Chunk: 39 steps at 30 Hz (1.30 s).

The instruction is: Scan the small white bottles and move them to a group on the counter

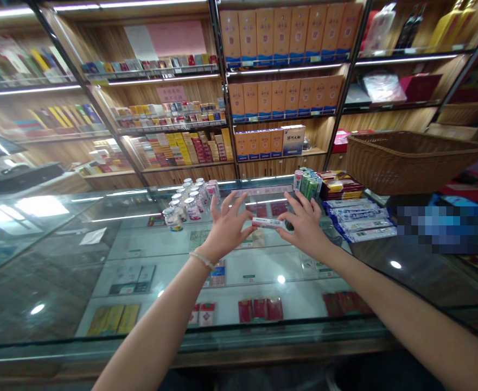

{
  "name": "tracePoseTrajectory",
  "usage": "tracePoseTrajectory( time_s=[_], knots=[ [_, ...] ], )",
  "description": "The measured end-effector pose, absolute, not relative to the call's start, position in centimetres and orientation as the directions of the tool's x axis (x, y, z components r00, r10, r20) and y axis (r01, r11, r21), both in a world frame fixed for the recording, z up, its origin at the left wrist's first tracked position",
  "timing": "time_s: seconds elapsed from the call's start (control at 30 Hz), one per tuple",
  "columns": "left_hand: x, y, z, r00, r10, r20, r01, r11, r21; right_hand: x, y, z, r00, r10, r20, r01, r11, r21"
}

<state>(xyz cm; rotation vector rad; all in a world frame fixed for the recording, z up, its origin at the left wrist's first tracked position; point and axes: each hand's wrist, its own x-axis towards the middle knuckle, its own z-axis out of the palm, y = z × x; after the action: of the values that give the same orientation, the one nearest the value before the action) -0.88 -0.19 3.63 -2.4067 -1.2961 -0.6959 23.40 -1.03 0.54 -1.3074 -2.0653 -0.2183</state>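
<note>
Between my two hands, above the glass counter, is a slim white pack with small printing and a reddish left end. My left hand, with a beaded bracelet on its wrist, pinches the left end between thumb and forefinger. At the other end, my right hand grips the pack the same way; a dark round part shows by its fingers. The other fingers of both hands are spread. Left of my hands stand several small bottles with pale lids. Close behind my right hand are several green and pink canisters.
Blue-and-white packets lie on the counter to the right, with red-and-yellow packs behind them. A wicker basket stands beyond. Cigarette packs show under the glass. Shelves with orange boxes line the back wall.
</note>
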Motion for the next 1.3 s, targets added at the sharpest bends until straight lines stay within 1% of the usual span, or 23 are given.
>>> tracePoseTrajectory(
  time_s=[0.2,0.47,0.9,1.3],
  knots=[
    [-0.7,-0.4,3.4,0.516,0.656,0.551,0.824,-0.555,-0.11,23.5,-1.1,0.5,-0.29,0.723,0.627,0.845,0.501,-0.186],
    [-0.3,-0.7,3.6,0.49,0.679,0.547,0.831,-0.553,-0.058,23.6,-1.1,0.5,-0.306,0.699,0.646,0.846,0.511,-0.151],
    [0.5,-1.2,3.6,0.513,0.666,0.541,0.816,-0.574,-0.067,23.4,-1.2,0.4,-0.31,0.677,0.667,0.841,0.523,-0.14],
    [0.5,-1.0,3.5,0.503,0.674,0.541,0.82,-0.57,-0.052,23.5,-1.4,0.4,-0.34,0.693,0.636,0.857,0.507,-0.093]
  ],
)
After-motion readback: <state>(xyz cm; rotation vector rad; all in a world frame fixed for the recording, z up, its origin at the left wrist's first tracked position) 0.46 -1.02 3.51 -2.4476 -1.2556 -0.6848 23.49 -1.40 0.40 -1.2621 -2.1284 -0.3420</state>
